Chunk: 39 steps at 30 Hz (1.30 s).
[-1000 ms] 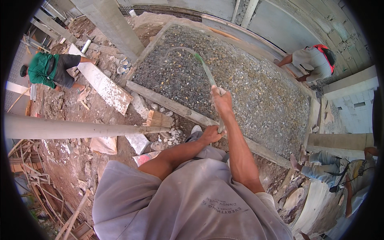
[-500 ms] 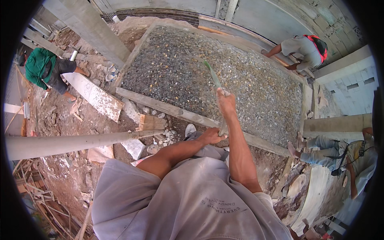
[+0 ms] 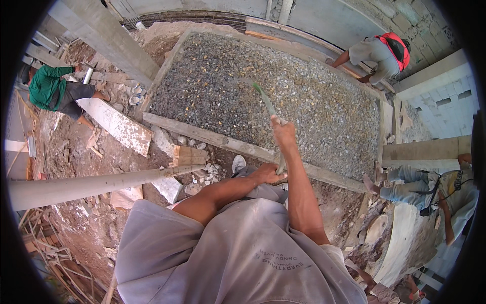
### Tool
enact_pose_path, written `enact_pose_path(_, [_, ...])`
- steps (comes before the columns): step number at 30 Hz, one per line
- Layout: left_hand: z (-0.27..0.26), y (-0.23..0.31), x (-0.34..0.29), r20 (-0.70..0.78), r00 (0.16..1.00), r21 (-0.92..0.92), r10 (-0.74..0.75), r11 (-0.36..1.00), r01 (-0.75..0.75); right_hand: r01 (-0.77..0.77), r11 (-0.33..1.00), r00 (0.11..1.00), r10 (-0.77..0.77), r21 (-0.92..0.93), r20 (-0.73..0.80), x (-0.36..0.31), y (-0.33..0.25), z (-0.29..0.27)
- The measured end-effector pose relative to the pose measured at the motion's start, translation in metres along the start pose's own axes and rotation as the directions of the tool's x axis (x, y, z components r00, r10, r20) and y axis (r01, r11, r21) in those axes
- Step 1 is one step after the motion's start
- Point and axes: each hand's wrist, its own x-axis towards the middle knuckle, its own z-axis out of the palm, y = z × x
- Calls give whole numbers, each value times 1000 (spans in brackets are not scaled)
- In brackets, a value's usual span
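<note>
A pale green hose (image 3: 267,105) slants up over a rectangular bed of gravel (image 3: 217,86), and a faint spray of water leaves its tip. Closed around the hose near that end is my right hand (image 3: 284,133). My left hand (image 3: 269,173) grips it lower down, close to my body, at the bed's near border. Some of the hose between my hands is hidden by my right forearm. The gravel looks darker on the left and paler on the right.
A concrete border (image 3: 217,139) frames the gravel. Left stand a slanted pillar (image 3: 106,40), a long grey post (image 3: 101,185) and a mottled board (image 3: 116,124). One person (image 3: 50,93) bends at left, another (image 3: 377,55) at far right, a third (image 3: 410,185) at right. Rubble lies nearby.
The hose tip has swung slightly left and down, with my right hand lowered a little. The person at left now stretches an arm out. My left hand keeps its grip.
</note>
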Motion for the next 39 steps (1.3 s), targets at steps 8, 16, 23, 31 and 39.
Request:
enact_pose_path(8, [-4,12,-7,40,999,4,-4,1000,4,-23,1000,1000,24,4,-19,-6,4,-7])
enact_pose_path(16, [11,-9,4,4,1000,-27,7,1000,-7,-48,993,998,44,-110,-36,11,22,5])
enact_pose_path(23, [24,-32,17,31,997,-26,66,998,-66,-4,997,999,0,-73,-52,4,14,2])
enact_pose_path(31, [-16,25,-14,46,996,94,-78,993,73,-31,998,996,27,-55,-86,-1,10,-8])
enact_pose_path(39, [6,-6,2,52,998,53,-38,998,35,-37,999,991,42,39,-124,5,19,-12])
